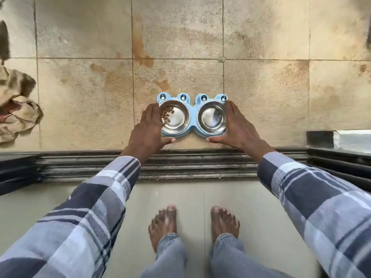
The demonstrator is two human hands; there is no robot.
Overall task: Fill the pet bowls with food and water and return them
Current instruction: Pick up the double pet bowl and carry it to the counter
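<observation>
Feeder between left hand, right hand, touching both.

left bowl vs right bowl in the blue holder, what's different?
The left bowl has a small cluster of brown kibble against its left side; the right bowl shows no kibble, only a shiny bottom, and water cannot be confirmed. The left hand flanks the left bowl's end of the blue holder; the right hand flanks the right bowl's end. Both bowls are round, steel, similar in size and seated side by side.
</observation>
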